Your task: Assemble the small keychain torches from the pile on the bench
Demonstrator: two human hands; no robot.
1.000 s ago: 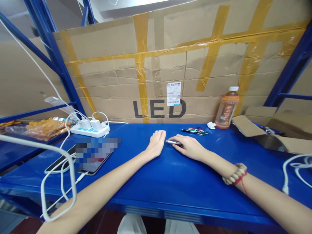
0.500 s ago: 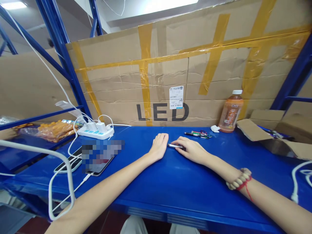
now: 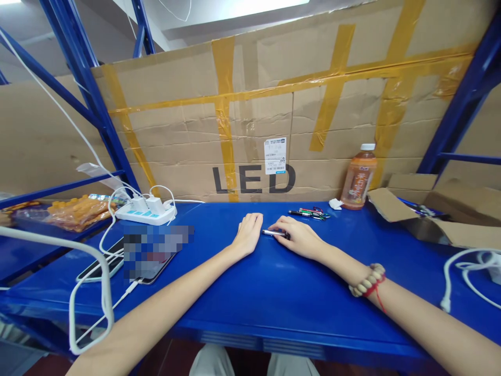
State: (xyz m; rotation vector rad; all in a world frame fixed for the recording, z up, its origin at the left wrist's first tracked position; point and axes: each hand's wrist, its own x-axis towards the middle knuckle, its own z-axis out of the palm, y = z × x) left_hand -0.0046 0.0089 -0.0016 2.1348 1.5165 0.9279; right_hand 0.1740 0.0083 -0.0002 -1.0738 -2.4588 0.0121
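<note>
My right hand (image 3: 299, 236) is closed around a pen with a silver end and a dark body (image 3: 270, 232), low over the blue tabletop (image 3: 250, 297). The pen's silver end points left, toward my other hand; its dark part is partly covered by my fingers. My left hand (image 3: 248, 234) rests on the tabletop just left of the pen, apart from it, back of the hand up. Its fingers lie forward, side by side, and hold nothing that I can see. Behind my right hand lie several pens (image 3: 309, 213) in a small bunch.
A drink bottle (image 3: 358, 180) stands at the back beside crumpled white paper (image 3: 335, 203). To the right are an open cardboard box (image 3: 454, 232) and a white cable (image 3: 446, 282). Phones (image 3: 156, 261) and a power strip (image 3: 146, 214) lie left. A cardboard sheet (image 3: 180, 141) stands behind.
The view has turned slightly right, so everything sits a little further left in the picture. Both hands and the pen look nearly unchanged on the table.
</note>
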